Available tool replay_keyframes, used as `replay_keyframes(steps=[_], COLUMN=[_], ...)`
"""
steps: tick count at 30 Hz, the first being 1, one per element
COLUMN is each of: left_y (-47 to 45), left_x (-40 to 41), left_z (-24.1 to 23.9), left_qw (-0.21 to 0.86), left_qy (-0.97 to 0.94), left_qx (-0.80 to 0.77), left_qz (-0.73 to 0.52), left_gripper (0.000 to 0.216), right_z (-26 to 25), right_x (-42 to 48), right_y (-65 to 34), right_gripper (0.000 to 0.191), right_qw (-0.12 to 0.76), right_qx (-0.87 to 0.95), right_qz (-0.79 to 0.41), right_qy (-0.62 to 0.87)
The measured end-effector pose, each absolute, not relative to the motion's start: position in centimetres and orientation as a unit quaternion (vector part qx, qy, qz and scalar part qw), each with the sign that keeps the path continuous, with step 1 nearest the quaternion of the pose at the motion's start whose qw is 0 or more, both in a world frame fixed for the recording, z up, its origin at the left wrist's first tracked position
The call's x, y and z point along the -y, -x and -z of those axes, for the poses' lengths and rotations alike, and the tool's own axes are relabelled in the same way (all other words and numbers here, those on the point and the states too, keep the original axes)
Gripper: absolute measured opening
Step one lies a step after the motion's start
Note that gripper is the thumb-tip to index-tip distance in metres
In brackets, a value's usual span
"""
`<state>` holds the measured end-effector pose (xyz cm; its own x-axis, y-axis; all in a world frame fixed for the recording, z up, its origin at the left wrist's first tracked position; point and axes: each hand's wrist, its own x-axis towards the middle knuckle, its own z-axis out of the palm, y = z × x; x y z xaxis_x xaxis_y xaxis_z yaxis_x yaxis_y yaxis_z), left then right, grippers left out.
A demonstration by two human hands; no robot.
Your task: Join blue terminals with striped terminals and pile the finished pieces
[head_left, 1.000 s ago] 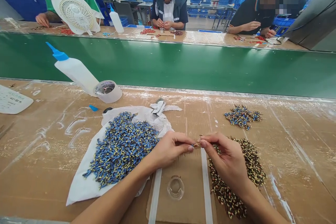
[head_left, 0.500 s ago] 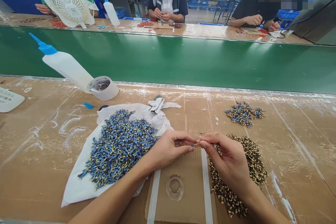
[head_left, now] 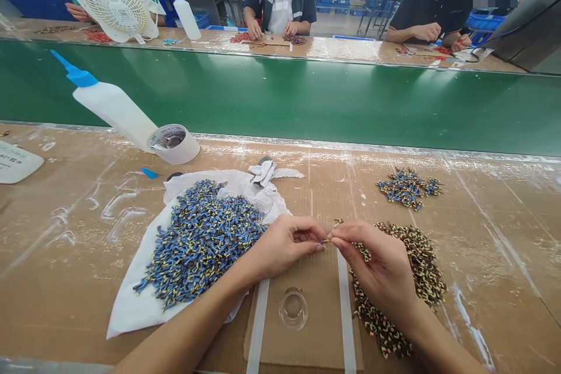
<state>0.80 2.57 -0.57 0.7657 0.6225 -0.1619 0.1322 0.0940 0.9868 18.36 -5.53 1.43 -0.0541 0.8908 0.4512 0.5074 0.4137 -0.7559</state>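
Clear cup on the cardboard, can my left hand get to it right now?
Probably yes: the cup sits uncovered close by the left hand, with nothing between them. But that hand and the right hand are both pinching a small part.

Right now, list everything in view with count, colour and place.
blue parts: one heap, blue and yellow, on the white bag, left.
dark parts: one heap, brown and yellow, right of the cardboard sheet.
small pile: one, blue and yellow, far right.
bottle: one, white with blue cap, propped on the tape roll.
clear cup: one, on the cardboard sheet.
belt: one, green, behind the table.
fan: one, white, beyond the belt.
people: three, beyond the belt.
left hand and right hand: pinching one small part between them.
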Motion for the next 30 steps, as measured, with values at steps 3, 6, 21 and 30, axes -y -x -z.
replay_keyframes(steps=[3, 6, 21, 30], left_y=[-0.77, -0.71, -0.63, -0.71], left_x=[-2.63, -2.67, -2.79, -2.76], left_z=[0.57, 0.5, 0.54, 0.53], left_qw=[0.678, 0.669, 0.657, 0.665], left_qy=[-0.652, -0.664, -0.681, -0.676], left_qx=[-0.289, -0.286, -0.273, -0.262], left_qz=[-0.18, -0.172, -0.172, -0.178], left_gripper=[0.005, 0.006, 0.007, 0.005], right_z=[-1.36, -1.31, -1.35, -1.5], right_x=[5.45, 5.42, 5.56, 5.55], right_y=[-18.29, -18.27, -18.27, -18.86], right_gripper=[0.012, 0.011, 0.011, 0.009], right_qw=[0.469, 0.468, 0.468, 0.48], right_qx=[0.698, 0.7, 0.707, 0.675], right_qz=[-0.203, -0.205, -0.194, -0.232], right_qy=[0.502, 0.498, 0.493, 0.51])
